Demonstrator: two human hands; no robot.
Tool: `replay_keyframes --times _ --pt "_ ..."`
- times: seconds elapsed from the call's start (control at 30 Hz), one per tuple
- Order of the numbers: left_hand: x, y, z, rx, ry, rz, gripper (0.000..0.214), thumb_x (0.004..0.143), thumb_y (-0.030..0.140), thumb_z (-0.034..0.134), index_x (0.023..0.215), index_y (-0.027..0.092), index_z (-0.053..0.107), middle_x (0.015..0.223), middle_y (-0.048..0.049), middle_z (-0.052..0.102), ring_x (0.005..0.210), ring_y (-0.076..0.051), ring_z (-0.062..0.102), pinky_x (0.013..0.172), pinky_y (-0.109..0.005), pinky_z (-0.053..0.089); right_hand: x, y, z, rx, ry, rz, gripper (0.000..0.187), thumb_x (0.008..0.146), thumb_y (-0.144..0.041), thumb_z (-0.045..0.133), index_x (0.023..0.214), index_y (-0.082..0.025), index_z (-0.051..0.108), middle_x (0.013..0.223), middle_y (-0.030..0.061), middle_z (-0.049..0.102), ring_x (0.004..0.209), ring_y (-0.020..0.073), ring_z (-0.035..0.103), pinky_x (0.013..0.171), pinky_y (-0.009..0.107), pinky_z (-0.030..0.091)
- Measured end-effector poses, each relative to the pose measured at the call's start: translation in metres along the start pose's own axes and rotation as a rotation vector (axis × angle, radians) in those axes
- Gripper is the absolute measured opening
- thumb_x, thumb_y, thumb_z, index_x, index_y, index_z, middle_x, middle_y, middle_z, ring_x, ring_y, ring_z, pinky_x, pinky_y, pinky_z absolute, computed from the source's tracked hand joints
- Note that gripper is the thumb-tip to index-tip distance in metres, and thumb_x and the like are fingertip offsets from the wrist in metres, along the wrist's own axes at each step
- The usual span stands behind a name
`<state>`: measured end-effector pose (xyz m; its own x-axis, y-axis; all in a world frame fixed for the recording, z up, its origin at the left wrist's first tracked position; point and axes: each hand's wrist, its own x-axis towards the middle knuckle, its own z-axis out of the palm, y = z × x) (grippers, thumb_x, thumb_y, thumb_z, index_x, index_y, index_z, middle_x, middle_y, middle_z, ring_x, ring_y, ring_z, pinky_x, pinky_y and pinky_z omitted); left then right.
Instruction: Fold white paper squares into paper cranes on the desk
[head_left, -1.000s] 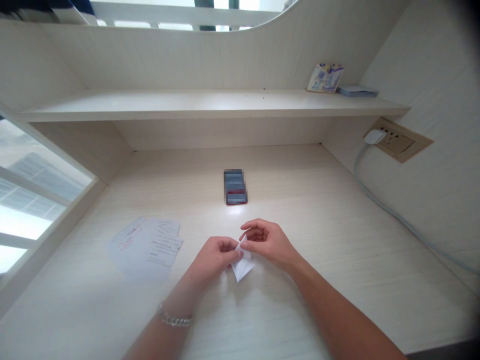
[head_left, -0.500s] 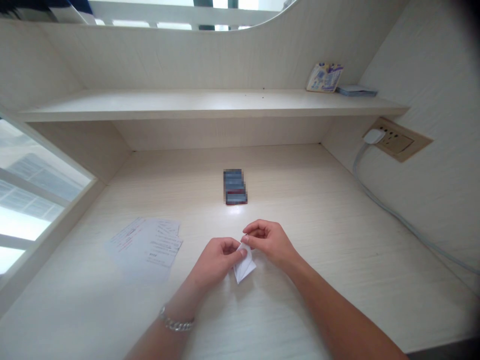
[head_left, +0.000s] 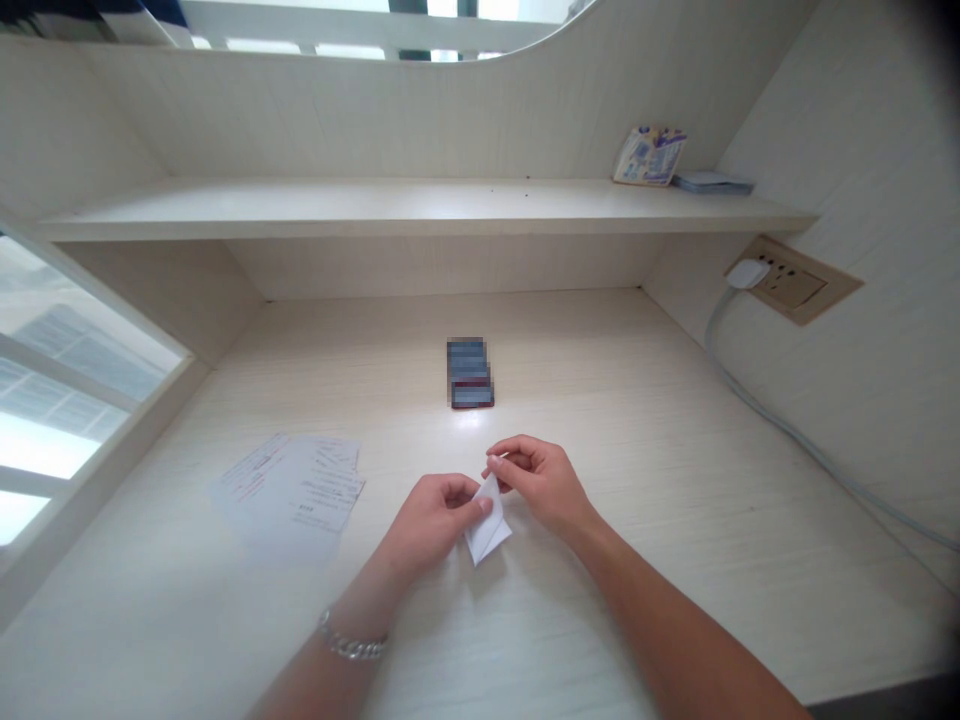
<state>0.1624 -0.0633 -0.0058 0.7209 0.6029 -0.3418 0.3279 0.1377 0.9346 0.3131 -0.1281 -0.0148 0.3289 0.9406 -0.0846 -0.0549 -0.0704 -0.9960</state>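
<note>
A small piece of folded white paper (head_left: 487,535) is held just above the desk, its lower end split into two points. My left hand (head_left: 433,520) grips it from the left, thumb pressed on its front face and fingers behind. At the paper's upper tip, my right hand (head_left: 541,482) pinches with thumb and index finger; its other fingers are curled. Part of the paper's back is hidden by my left fingers. Around my left wrist is a silver chain bracelet (head_left: 352,645).
Loose printed sheets (head_left: 296,495) lie to the left on the pale desk (head_left: 600,370). Behind my hands is a phone-like dark item (head_left: 470,373), pixelated. The shelf (head_left: 360,205) above bears a printed packet (head_left: 650,156) and a flat stack (head_left: 712,182). A plugged-in cable (head_left: 780,425) runs down the right.
My right thumb and index finger have shifted slightly up at the paper's tip, so more of its upper point shows. My left hand keeps its hold almost unmoved.
</note>
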Motion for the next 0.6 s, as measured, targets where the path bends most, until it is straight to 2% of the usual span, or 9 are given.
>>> replay_keyframes --times 0.1,0.2,0.33,0.6 --pt "0.0004 -0.001 -0.0004 -0.001 0.012 0.017 0.025 0.071 0.036 0.062 0.071 0.012 0.066 0.067 -0.0041 0.064 0.061 -0.015 0.055 0.056 -0.024 0.039 0.0003 -0.0007 -0.0018 0.024 -0.053 0.026 0.029 0.068 -0.032 0.068 0.092 -0.016 0.063 0.077 0.0054 0.069 0.069 0.0169 0.064 0.061 0.028 0.05" --pt "0.0008 -0.0033 -0.001 0.005 0.021 0.048 0.029 0.073 0.039 0.06 0.075 0.011 0.067 0.07 -0.0051 0.065 0.063 -0.015 0.056 0.057 -0.024 0.04 -0.0002 0.0009 -0.0018 -0.021 -0.115 0.043 0.031 0.062 -0.023 0.073 0.091 -0.016 0.064 0.072 0.003 0.068 0.067 0.0162 0.063 0.063 0.028 0.049" --pt "0.0014 -0.0057 -0.0004 0.044 0.028 0.072 0.029 0.073 0.04 0.06 0.074 0.012 0.068 0.07 -0.0044 0.066 0.064 -0.016 0.056 0.057 -0.024 0.039 -0.001 0.0039 0.001 -0.069 -0.068 0.038 0.022 0.061 -0.019 0.071 0.082 -0.016 0.065 0.065 0.0015 0.066 0.062 0.016 0.062 0.058 0.027 0.048" --pt "0.0006 -0.0024 0.0 0.066 0.039 0.079 0.026 0.073 0.037 0.06 0.074 0.012 0.068 0.069 -0.0041 0.066 0.064 -0.016 0.056 0.057 -0.024 0.039 -0.0025 0.0011 0.0038 -0.071 -0.05 0.002 0.018 0.064 -0.019 0.069 0.081 -0.018 0.066 0.059 -0.0028 0.058 0.055 0.0109 0.054 0.052 0.022 0.041"
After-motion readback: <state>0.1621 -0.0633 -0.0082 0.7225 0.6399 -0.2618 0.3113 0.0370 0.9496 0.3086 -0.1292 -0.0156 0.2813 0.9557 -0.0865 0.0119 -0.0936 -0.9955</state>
